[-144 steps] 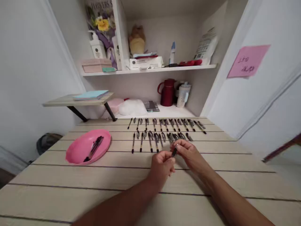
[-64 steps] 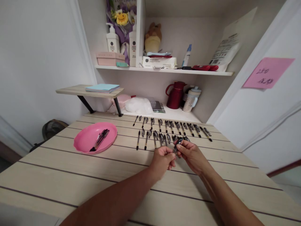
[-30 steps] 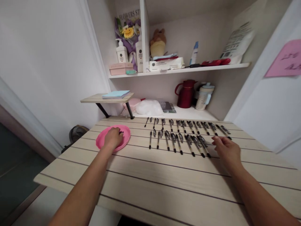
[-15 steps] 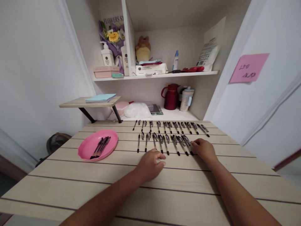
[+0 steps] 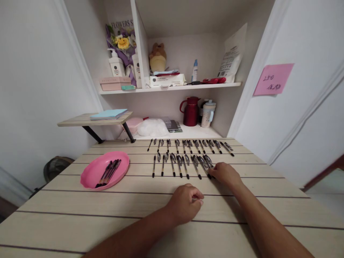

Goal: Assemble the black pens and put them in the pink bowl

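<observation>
Two rows of black-and-clear pens lie on the slatted wooden table, many with a short dark, clear piece like a cap beside the upper end. In the back row, one pen [image 5: 227, 149] lies at the far right. My right hand [image 5: 225, 175] is at the right end of the front row, its thumb and fingers pinched on a pen [image 5: 207, 174]; the fingertips partly hide it. Nearer to me, my left hand [image 5: 185, 202] hovers over or rests on the boards, fingers curled in and nothing visible in them. Several more pens [image 5: 109, 173] lie together in a pink plate [image 5: 86, 175] at the left.
A small raised shelf [image 5: 77, 120] on black legs carries blue paper [image 5: 109, 114] at the back left. Behind the table stand a red jug [image 5: 191, 111], a pale cup [image 5: 208, 114] and a white plastic bag [image 5: 152, 128]. Above them runs a loaded cabinet shelf [image 5: 172, 88].
My left hand has drawn back toward me and to the right, away from the front row. My right hand has shifted slightly down at the row's right end. The view has turned a little.
</observation>
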Motion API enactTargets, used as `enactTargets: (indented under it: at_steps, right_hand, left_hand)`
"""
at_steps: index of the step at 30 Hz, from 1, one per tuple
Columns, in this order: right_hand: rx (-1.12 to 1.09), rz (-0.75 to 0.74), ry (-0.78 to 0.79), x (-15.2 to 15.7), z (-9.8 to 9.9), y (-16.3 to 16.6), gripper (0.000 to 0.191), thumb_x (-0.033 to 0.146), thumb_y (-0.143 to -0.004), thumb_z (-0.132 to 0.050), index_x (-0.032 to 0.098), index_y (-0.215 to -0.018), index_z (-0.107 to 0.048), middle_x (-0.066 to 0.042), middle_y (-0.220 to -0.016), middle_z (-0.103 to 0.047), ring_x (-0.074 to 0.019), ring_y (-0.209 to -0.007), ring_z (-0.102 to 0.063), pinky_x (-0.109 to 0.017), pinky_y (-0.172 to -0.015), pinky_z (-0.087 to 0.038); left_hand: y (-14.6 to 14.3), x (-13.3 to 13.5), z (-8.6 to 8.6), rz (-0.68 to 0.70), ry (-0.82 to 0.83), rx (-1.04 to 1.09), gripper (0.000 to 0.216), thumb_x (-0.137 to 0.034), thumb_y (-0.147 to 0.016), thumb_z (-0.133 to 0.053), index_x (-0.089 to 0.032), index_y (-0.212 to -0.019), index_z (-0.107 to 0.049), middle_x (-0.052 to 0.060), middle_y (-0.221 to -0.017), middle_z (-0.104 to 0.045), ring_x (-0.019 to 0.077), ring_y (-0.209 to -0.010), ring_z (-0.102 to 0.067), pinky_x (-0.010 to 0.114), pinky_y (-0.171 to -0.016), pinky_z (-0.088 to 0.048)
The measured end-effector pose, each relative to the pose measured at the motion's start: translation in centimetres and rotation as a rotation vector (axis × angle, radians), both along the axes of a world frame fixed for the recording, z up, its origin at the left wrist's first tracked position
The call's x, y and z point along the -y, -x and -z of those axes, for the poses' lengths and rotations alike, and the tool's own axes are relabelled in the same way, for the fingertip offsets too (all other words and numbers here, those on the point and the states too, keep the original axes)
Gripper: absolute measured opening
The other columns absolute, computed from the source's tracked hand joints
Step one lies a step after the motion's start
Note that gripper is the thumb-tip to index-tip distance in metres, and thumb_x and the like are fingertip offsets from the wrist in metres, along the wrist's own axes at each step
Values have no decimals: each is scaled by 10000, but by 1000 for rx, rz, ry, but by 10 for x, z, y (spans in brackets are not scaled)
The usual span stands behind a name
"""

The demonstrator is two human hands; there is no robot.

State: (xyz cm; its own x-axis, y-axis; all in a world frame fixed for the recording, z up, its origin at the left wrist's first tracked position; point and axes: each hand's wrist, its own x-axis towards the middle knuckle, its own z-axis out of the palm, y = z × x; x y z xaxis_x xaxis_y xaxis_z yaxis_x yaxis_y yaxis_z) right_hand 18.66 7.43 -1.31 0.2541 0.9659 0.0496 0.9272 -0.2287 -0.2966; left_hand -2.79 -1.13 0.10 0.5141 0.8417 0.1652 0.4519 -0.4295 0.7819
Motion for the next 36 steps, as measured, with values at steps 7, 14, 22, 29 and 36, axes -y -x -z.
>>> enactTargets:
  at_steps: [7,14,22,29,36]
  right_hand:
    - [-72,-4,-69,2,-8,0,217,346,-681,-502,195,-558,-597,-94,-603,-638,-209,-610,-588,-272,-523,-340]
    - [-647,-468,-247,22,-16,51,212,353,-706,-508,189,-574,-526,18,-528,-539,-110,-497,-458,-216,-484,-338]
    - [-664,-568,-176,29,-15,75,239,380,-731,-531,180,-601,-545,14,-545,-550,-112,-521,-468,-217,-496,-339]
    - [-212,39,-228,-9,-2,-15,272,426,-746,-493,174,-720,-593,-107,-686,-645,-226,-661,-576,-297,-555,-354]
    - [-35,97,-85,-15,11,-5,293,432,-735,-480,184,-760,-635,-128,-774,-678,-245,-767,-616,-283,-568,-368]
  left_hand:
    - [0,-4,9,-92,148,173,162,-190,-692,-523,-159,-750,-671,47,-749,-623,157,-711,-557,268,-659,-426]
    - [8,-22,-1,-357,453,826,385,-400,-719,-579,-141,-1002,-607,109,-943,-639,192,-837,-582,281,-687,-447]
    - [20,-31,-1,-417,560,1041,359,-442,-639,-652,-141,-815,-570,57,-721,-625,165,-698,-603,280,-665,-457]
    - [13,-21,1,-311,666,865,350,-473,-692,-578,-161,-837,-519,-35,-598,-541,109,-498,-558,240,-519,-433]
    - [10,-14,4,-257,671,791,383,-485,-685,-570,-144,-850,-515,-33,-579,-535,105,-459,-545,230,-479,-421]
